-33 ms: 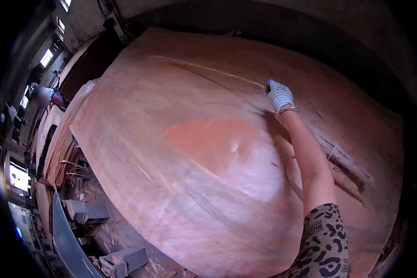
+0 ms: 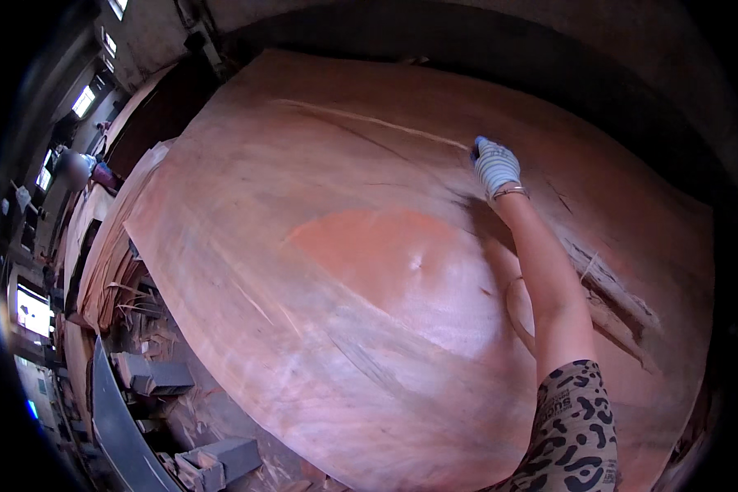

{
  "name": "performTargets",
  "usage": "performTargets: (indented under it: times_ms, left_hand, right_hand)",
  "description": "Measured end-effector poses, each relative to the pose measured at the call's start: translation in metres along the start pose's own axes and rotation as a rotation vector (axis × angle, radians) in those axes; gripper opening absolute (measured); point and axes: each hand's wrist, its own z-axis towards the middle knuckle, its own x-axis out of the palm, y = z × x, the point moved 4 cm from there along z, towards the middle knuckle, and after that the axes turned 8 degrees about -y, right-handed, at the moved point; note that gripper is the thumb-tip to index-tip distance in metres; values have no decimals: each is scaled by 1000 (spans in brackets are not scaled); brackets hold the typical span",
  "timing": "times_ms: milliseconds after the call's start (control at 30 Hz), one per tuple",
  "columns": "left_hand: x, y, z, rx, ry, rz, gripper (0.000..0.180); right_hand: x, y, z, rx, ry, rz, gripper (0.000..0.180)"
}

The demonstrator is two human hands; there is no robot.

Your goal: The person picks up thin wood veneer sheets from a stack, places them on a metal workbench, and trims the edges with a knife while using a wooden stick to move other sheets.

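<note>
On my feed the gloved right hand [image 2: 496,168] is over the broad veneer sheet [image 2: 369,254], fingers curled; I cannot tell whether they pinch the pale strip [image 2: 369,120], which runs leftward from them across the sheet's far part; I judge the strip light and brittle, best held near its end; the sheet seems thin, bendy, splittable, so I favour edges away from the ragged tear [image 2: 603,277].

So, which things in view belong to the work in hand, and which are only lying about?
Seem in use: gloved right hand, large wood sheet, pale strip at the hand.

Seem only lying about: grey blocks, wood scraps.
</note>
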Motion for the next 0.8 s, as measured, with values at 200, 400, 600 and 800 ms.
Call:
performTargets:
  times_ms: [200,400,600,800]
  left_hand:
    - [-2,11,4,-1,-27,-27,23]
    - [4,31,22,21,-58,-58,21]
    - [21,118,65,209,-269,-154,20]
    - [-67,8,116,397,-358,-359,21]
  right_hand:
    - [-26,-23,33,14,-120,-198,27]
    - [-44,-114,-15,34,-8,-382,27]
    - [-90,-180,-124,77,250,-274,28]
    - [-161,-260,-269,350,274,203,16]
